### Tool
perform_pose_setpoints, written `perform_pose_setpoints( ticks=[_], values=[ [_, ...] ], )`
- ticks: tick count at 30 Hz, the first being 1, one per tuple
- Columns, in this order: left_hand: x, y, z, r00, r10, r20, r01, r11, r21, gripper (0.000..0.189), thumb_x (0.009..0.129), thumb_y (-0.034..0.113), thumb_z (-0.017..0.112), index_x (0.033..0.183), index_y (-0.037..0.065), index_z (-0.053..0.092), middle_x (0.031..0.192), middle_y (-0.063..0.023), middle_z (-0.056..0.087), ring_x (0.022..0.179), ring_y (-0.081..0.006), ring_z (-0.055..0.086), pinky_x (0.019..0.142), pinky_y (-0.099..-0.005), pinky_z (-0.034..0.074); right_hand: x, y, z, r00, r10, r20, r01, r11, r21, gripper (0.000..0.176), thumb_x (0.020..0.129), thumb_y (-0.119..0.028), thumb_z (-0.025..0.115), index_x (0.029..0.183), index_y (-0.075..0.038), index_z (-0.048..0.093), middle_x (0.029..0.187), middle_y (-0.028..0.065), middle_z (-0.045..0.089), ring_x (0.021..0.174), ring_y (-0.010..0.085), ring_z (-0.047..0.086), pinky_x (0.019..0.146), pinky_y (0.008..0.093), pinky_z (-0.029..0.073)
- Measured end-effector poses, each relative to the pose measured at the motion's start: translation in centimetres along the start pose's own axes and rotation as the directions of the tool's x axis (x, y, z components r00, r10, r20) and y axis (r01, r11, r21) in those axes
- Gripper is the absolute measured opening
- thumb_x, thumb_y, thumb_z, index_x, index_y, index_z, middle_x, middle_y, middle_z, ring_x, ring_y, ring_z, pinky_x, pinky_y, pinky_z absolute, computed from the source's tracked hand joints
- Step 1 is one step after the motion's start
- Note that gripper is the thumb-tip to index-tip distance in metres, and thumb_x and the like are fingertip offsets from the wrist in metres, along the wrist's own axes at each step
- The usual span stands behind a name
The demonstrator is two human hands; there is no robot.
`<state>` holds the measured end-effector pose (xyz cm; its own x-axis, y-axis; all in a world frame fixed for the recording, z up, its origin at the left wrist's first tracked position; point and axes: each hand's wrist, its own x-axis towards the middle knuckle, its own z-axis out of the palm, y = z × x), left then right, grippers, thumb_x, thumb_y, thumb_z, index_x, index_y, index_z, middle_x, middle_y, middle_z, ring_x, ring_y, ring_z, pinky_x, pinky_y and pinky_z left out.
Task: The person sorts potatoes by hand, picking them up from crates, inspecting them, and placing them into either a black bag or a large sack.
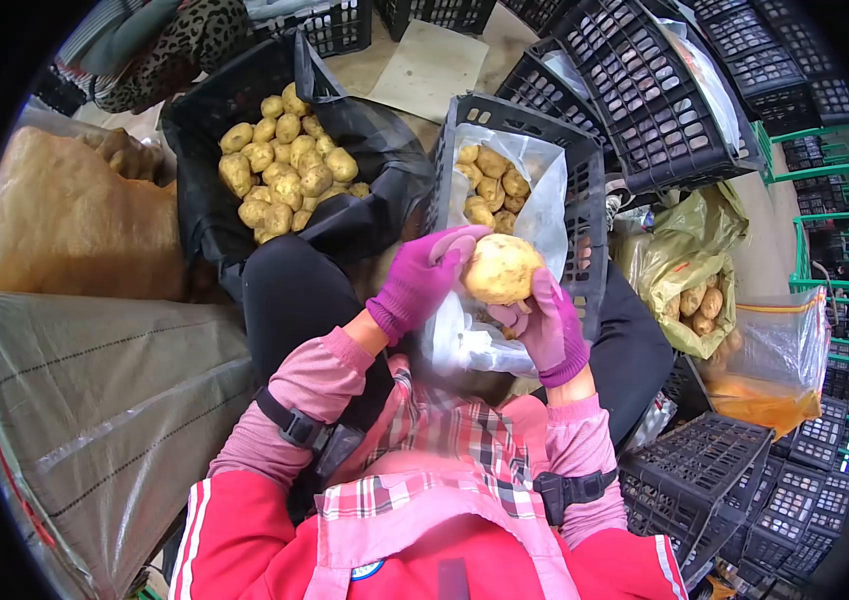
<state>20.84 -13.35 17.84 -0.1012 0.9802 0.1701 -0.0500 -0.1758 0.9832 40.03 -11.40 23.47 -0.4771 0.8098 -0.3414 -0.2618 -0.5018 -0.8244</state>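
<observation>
A large pale yellow potato (503,269) is held up in front of me between both hands. My left hand (432,275), in a purple knit glove, grips it from the left with thumb and fingers. My right hand (551,333), in a matching glove, closes on its lower right side. A small brown piece beside the right fingers is too hidden to name. Just beyond the hands stands a black crate (585,200) lined with clear plastic, with several potatoes (493,187) inside. To its left, a crate with a black liner (375,150) holds a heap of potatoes (290,165).
Large sacks (75,220) and a grey plastic bag (115,400) stand at left. On the right are a yellow-green bag (680,240) of potatoes and black crates (690,460). Stacked crates (645,90) rise behind. Another person's patterned sleeve (207,35) shows at upper left.
</observation>
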Motion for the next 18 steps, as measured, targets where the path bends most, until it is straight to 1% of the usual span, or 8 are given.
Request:
perform_pose_setpoints(
  ticks=[2, 3, 6, 8, 9, 14, 17, 18],
  values=[
    [-0.2, 0.8, -0.1, 0.991, -0.126, 0.040, 0.128, 0.991, -0.047, 0.038, 0.100, 0.022, 0.055, 0.131, 0.001, 0.057, 0.109, -0.0114, 0.069, 0.094, -0.0134, 0.064, 0.083, -0.0277, 0.052, -0.3, 0.6, -0.2, 1.000, 0.026, -0.005, -0.025, 0.989, 0.144, 0.065, 0.098, -0.044, 0.054, 0.143, 0.000, 0.036, 0.134, 0.0138, 0.054, 0.118, 0.0257, 0.060, 0.093, 0.0366, 0.055],
    [-0.2, 1.1, 0.0, 0.981, -0.186, 0.064, 0.190, 0.979, -0.067, 0.036, 0.101, 0.022, 0.054, 0.131, 0.001, 0.057, 0.109, -0.0114, 0.069, 0.095, -0.0136, 0.063, 0.085, -0.0277, 0.051, -0.2, 0.6, -0.2, 1.000, 0.020, -0.009, -0.019, 0.991, 0.133, 0.065, 0.099, -0.045, 0.054, 0.143, -0.001, 0.037, 0.133, 0.0140, 0.054, 0.118, 0.0260, 0.060, 0.093, 0.0368, 0.055],
    [-0.1, 0.3, 0.6, 0.993, 0.120, -0.009, -0.119, 0.991, 0.060, 0.033, 0.103, 0.020, 0.050, 0.128, 0.002, 0.060, 0.109, -0.0091, 0.069, 0.096, -0.0115, 0.062, 0.088, -0.0271, 0.049, 0.0, 0.5, -0.2, 1.000, -0.004, -0.018, 0.005, 0.997, 0.074, 0.065, 0.099, -0.047, 0.052, 0.143, -0.001, 0.037, 0.133, 0.0148, 0.055, 0.118, 0.0270, 0.060, 0.094, 0.0374, 0.055],
    [-0.2, 0.5, 0.6, 1.000, 0.002, 0.025, -0.002, 1.000, -0.012, 0.033, 0.103, 0.022, 0.051, 0.128, 0.002, 0.061, 0.104, -0.0069, 0.069, 0.094, -0.0105, 0.062, 0.085, -0.0258, 0.049, 0.1, 0.7, -0.3, 1.000, -0.026, -0.013, 0.026, 1.000, 0.005, 0.067, 0.099, -0.049, 0.051, 0.143, -0.001, 0.037, 0.133, 0.0154, 0.055, 0.119, 0.0277, 0.060, 0.096, 0.0376, 0.054],
    [-0.3, 0.6, 0.5, 0.997, -0.057, 0.044, 0.059, 0.997, -0.048, 0.033, 0.103, 0.022, 0.051, 0.127, 0.002, 0.061, 0.102, -0.0059, 0.069, 0.093, -0.0100, 0.062, 0.084, -0.0251, 0.050, 0.0, 0.9, -0.3, 1.000, 0.000, 0.003, -0.001, 0.998, 0.066, 0.068, 0.098, -0.050, 0.050, 0.143, -0.001, 0.037, 0.134, 0.0160, 0.055, 0.119, 0.0282, 0.059, 0.097, 0.0378, 0.053],
    [0.1, 0.9, 0.0, 0.991, -0.062, 0.119, 0.066, 0.997, -0.033, 0.033, 0.102, 0.024, 0.054, 0.125, 0.001, 0.063, 0.097, -0.0044, 0.068, 0.082, -0.0069, 0.060, 0.073, -0.0225, 0.050, -0.1, 2.7, -2.0, 0.981, 0.033, 0.189, -0.096, 0.938, 0.334, 0.074, 0.098, -0.057, 0.045, 0.144, 0.000, 0.036, 0.136, 0.0184, 0.054, 0.120, 0.0307, 0.059, 0.102, 0.0384, 0.049],
    [0.2, 0.8, 0.3, 0.990, -0.073, 0.119, 0.083, 0.993, -0.085, 0.032, 0.102, 0.025, 0.053, 0.121, 0.002, 0.064, 0.091, -0.0034, 0.067, 0.073, -0.0054, 0.058, 0.066, -0.0214, 0.048, -0.2, 3.0, -1.9, 0.985, 0.050, 0.163, -0.109, 0.919, 0.378, 0.075, 0.097, -0.057, 0.048, 0.144, -0.001, 0.035, 0.133, 0.0202, 0.053, 0.113, 0.0322, 0.060, 0.085, 0.0335, 0.058],
    [0.2, 0.7, 0.3, 0.990, -0.084, 0.115, 0.096, 0.990, -0.107, 0.032, 0.102, 0.026, 0.053, 0.120, 0.002, 0.065, 0.088, -0.0030, 0.067, 0.070, -0.0049, 0.057, 0.063, -0.0209, 0.048, -0.2, 3.0, -2.0, 0.988, 0.051, 0.149, -0.106, 0.915, 0.390, 0.073, 0.096, -0.055, 0.050, 0.145, -0.003, 0.034, 0.135, 0.0202, 0.051, 0.113, 0.0341, 0.059, 0.085, 0.0345, 0.058]
  ],
)
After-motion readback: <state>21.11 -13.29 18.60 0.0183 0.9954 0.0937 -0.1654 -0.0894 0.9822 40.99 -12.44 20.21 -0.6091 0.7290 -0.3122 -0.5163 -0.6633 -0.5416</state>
